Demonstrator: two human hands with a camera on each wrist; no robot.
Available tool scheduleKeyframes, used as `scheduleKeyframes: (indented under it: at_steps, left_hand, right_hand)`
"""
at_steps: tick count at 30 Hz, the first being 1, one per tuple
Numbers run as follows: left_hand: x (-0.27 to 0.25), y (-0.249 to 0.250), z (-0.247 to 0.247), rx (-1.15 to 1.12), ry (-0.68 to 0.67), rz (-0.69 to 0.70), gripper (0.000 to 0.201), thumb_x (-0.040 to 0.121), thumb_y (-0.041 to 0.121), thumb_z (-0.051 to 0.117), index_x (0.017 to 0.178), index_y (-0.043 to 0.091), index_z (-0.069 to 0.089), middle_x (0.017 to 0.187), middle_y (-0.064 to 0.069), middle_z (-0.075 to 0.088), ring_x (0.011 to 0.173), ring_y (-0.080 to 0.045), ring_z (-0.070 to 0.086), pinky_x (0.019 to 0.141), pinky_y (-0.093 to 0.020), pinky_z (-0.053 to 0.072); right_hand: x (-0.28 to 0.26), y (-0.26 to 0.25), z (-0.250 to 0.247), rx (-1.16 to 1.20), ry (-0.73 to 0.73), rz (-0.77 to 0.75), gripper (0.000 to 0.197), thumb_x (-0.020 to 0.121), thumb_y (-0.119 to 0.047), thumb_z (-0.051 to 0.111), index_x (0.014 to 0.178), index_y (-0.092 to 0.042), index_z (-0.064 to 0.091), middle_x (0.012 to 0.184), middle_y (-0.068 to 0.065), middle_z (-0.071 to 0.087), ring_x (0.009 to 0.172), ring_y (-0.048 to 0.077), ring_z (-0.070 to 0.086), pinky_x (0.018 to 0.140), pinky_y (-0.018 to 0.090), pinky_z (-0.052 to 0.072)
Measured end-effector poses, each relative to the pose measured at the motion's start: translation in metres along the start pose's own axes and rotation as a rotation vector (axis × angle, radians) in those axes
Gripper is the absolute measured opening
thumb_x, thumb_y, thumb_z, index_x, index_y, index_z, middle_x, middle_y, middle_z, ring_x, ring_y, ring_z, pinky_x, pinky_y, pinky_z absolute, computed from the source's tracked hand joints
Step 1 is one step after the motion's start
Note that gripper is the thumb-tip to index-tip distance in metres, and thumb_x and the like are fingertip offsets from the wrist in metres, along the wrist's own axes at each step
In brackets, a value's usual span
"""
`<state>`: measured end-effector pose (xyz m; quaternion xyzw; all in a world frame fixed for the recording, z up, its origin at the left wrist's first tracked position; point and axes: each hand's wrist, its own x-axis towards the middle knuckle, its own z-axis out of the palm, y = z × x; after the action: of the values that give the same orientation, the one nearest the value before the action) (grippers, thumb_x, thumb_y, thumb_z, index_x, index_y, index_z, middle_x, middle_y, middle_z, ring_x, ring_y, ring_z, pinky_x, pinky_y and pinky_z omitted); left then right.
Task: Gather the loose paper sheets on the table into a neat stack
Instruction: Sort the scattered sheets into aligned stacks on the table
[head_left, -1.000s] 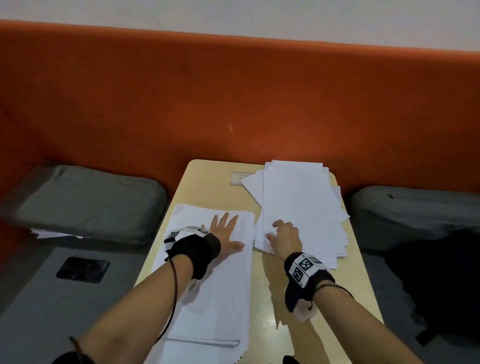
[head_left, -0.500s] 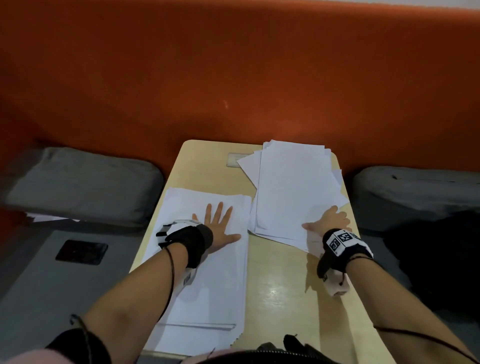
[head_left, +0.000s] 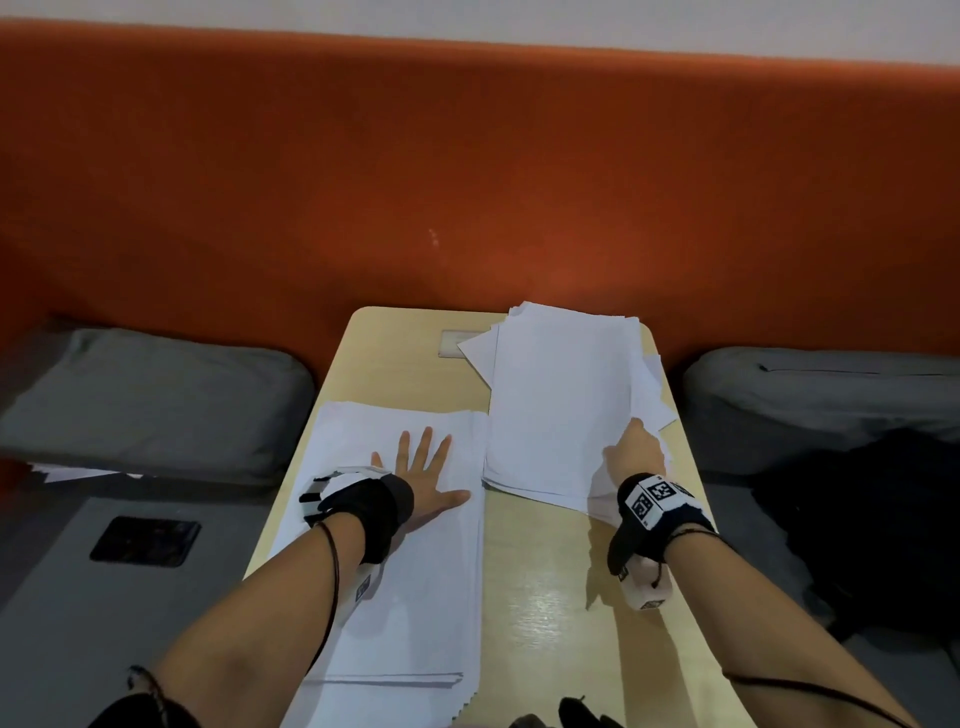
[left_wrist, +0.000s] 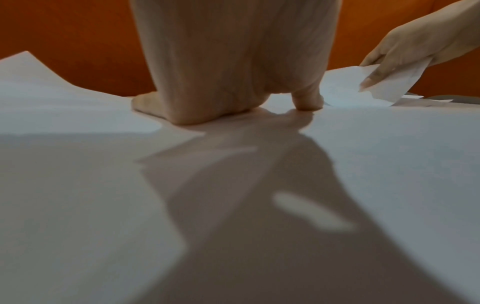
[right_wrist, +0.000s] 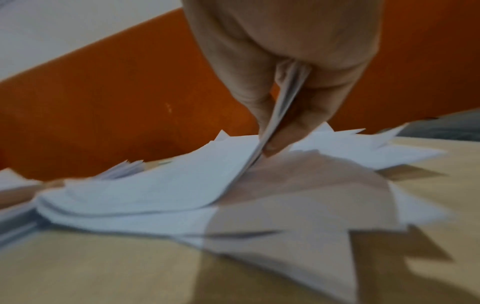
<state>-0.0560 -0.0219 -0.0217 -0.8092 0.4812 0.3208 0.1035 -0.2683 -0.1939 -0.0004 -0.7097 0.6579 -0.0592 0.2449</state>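
Two groups of white paper lie on a small light wooden table (head_left: 545, 597). A fairly even stack (head_left: 415, 597) covers the table's left half; my left hand (head_left: 421, 467) rests flat on it with fingers spread, its palm (left_wrist: 221, 82) pressing the sheet. A ragged pile of loose sheets (head_left: 561, 400) lies at the far right, its corners fanned out. My right hand (head_left: 634, 447) pinches the near right corner of the upper sheets (right_wrist: 182, 185) between thumb and fingers (right_wrist: 275, 144) and lifts it off the lower sheets.
An orange padded wall (head_left: 467, 182) rises behind the table. Grey cushions sit to the left (head_left: 145, 400) and right (head_left: 831, 395). A dark bag (head_left: 883, 519) lies at the right and a black phone (head_left: 145, 540) on the grey seat at the left.
My right hand moved from the ragged pile's near left corner across to its near right corner, where it pinches and lifts sheets. The left hand stayed flat on the stack.
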Motion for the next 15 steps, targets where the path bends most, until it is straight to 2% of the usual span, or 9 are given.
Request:
scheduleKeyframes:
  at_steps: [2,6,9,10,12,13,15]
  left_hand:
    - [-0.001,-0.001,-0.001,-0.013,-0.002,0.001,0.088,0.085,0.070,0.033,0.144,0.033,-0.021,0.151,0.005,-0.033,0.140,-0.027,-0.027,0.109,-0.061,-0.009]
    - [-0.004,0.006,-0.008,-0.077,0.015,-0.009,0.084,0.089,0.064,0.034,0.146,0.030,-0.016,0.153,0.003,-0.028,0.141,-0.029,-0.024,0.110,-0.059,-0.007]
    - [-0.011,0.025,-0.030,-0.241,0.103,0.032,0.069,0.097,0.050,0.031,0.150,0.019,-0.001,0.158,-0.007,-0.009,0.144,-0.030,-0.010,0.115,-0.047,-0.001]
    - [-0.014,0.034,-0.044,-0.382,0.139,0.052,0.064,0.099,0.043,0.031,0.149,0.015,0.003,0.158,-0.009,-0.002,0.145,-0.029,-0.002,0.116,-0.041,0.004]
    - [-0.022,0.051,-0.071,-0.797,0.202,0.132,0.055,0.102,0.036,0.028,0.148,0.013,0.008,0.155,-0.001,0.003,0.143,-0.023,0.013,0.113,-0.030,0.015]
    - [-0.025,0.056,-0.083,-1.033,0.195,0.168,0.053,0.101,0.040,0.026,0.147,0.016,0.016,0.152,0.005,0.008,0.140,-0.023,0.022,0.111,-0.031,0.021]
    - [-0.022,0.058,-0.098,-1.459,0.137,0.220,0.064,0.093,0.062,0.021,0.138,0.021,0.039,0.147,-0.003,0.038,0.129,-0.027,0.043,0.107,-0.041,0.035]
  right_hand:
    - [0.002,0.005,-0.008,0.167,0.026,-0.014,0.030,0.090,-0.001,0.047,0.120,0.001,0.048,0.116,0.025,0.058,0.106,0.040,0.055,0.081,0.037,0.044]
    - [0.006,0.012,-0.034,0.461,0.137,-0.096,0.027,0.088,0.002,0.048,0.114,0.001,0.058,0.110,0.023,0.063,0.098,0.034,0.057,0.085,0.034,0.043]
    - [0.004,0.011,-0.048,0.645,0.163,-0.161,0.023,0.090,0.000,0.051,0.111,-0.002,0.060,0.102,0.016,0.065,0.087,0.024,0.055,0.078,0.034,0.046]
    - [0.003,0.010,-0.049,0.686,0.151,-0.186,0.023,0.090,0.001,0.052,0.111,-0.002,0.060,0.101,0.013,0.064,0.087,0.024,0.055,0.074,0.032,0.046]
    - [-0.001,0.007,-0.049,0.781,0.112,-0.239,0.022,0.090,0.002,0.053,0.110,-0.003,0.060,0.105,0.012,0.065,0.091,0.025,0.058,0.075,0.028,0.046]
    - [-0.004,0.007,-0.048,0.827,0.093,-0.256,0.021,0.090,0.002,0.053,0.109,-0.004,0.060,0.108,0.012,0.065,0.095,0.026,0.060,0.076,0.028,0.048]
    - [-0.010,0.006,-0.049,0.892,0.079,-0.289,0.022,0.089,0.003,0.053,0.109,-0.002,0.059,0.109,0.012,0.065,0.095,0.025,0.062,0.071,0.022,0.051]
